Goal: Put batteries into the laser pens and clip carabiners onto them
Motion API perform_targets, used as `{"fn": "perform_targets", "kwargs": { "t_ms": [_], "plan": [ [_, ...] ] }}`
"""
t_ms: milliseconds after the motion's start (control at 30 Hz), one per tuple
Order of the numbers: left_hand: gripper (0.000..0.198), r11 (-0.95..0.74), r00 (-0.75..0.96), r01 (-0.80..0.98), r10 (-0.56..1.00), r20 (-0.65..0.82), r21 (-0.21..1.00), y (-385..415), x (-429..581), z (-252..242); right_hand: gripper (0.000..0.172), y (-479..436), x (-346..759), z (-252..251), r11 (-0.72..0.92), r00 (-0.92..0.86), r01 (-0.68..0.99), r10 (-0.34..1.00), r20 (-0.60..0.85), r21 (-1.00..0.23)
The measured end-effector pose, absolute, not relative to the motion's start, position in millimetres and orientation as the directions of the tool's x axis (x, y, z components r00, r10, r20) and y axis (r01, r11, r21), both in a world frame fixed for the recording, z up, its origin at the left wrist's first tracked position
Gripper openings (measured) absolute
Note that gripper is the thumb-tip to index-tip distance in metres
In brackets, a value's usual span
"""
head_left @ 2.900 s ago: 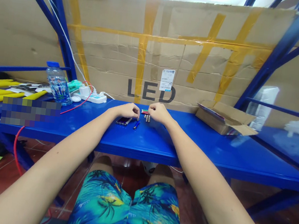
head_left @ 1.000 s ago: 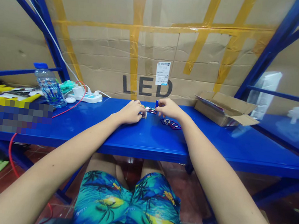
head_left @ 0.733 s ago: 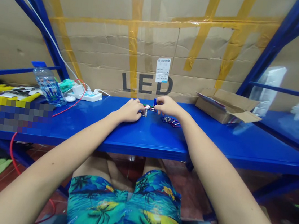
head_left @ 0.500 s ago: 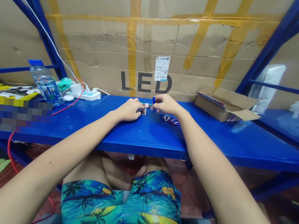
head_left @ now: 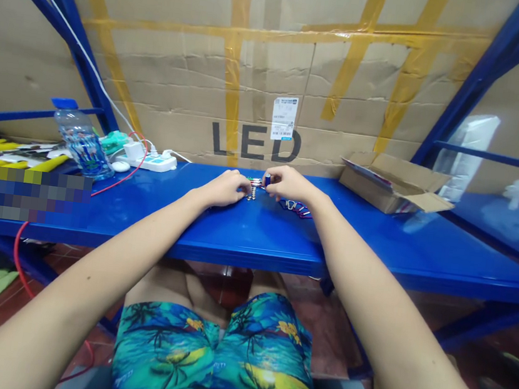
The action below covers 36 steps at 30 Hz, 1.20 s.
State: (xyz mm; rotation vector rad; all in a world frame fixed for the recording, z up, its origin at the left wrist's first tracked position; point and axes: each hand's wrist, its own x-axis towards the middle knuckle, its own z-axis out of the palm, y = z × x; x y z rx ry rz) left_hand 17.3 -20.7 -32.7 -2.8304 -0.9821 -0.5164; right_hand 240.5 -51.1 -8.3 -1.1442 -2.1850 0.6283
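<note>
Both my hands rest close together on the blue metal shelf (head_left: 254, 238), near the cardboard wall. My left hand (head_left: 223, 188) is curled, fingertips pinched beside a small cluster of silver cylinders (head_left: 250, 195). My right hand (head_left: 286, 184) is closed on a small blue cylindrical piece (head_left: 266, 179) held at its fingertips. Several small coloured clips (head_left: 296, 208) lie on the shelf just under my right wrist. What the left fingers hold is too small to make out.
An open cardboard box (head_left: 393, 184) stands at the right. At the left are a water bottle (head_left: 81, 142), a white power strip (head_left: 150, 161) with a red cable, and yellow tools (head_left: 3, 157). A taped cardboard sheet marked LED (head_left: 256, 142) backs the shelf.
The dark tubes by my left hand 2.9 s ago are no longer seen; coloured clips now lie by my right wrist. In the last second the blue piece dropped slightly toward the silver cylinders.
</note>
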Motion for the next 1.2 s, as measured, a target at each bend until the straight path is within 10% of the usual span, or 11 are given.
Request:
{"fn": "perform_targets", "kwargs": {
  "t_ms": [367,767,1200],
  "plan": [
    [0.024,-0.714,0.704,0.696,0.656,0.273,-0.079,-24,17,-27,0.008,-60,230,-10,0.472,-0.589,0.45,0.795,0.145,-0.758],
    [0.017,-0.668,0.649,0.744,0.723,0.239,0.002,-26,20,-29,0.007,-48,239,-18,0.483,-0.445,0.731,0.873,0.198,-0.482],
    [0.014,-0.878,0.667,0.478,0.392,0.633,0.04,-37,35,-32,0.016,-42,237,-26,0.483,-0.473,0.657,0.862,0.182,-0.579]
  ]
}}
